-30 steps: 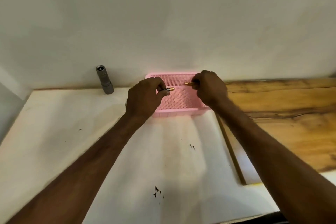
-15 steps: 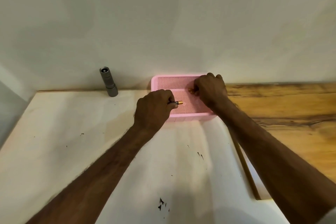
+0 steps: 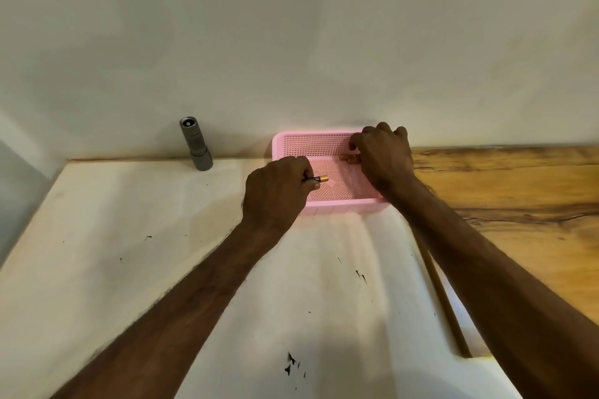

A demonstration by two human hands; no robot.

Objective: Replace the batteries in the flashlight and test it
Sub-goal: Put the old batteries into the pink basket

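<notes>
The left hand still pinches a battery; right hand, grip unclear, sank into basket.

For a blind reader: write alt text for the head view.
The left hand pinches a battery over a pink basket on a table; the right hand is beside more batteries inside. A grey flashlight stands by the wall.

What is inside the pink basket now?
Inside the pink basket, the left hand holds one battery above the mesh floor. By the back wall lie copper-coloured batteries, partly under the right hand; their number and anything else beneath that hand are hidden.
</notes>
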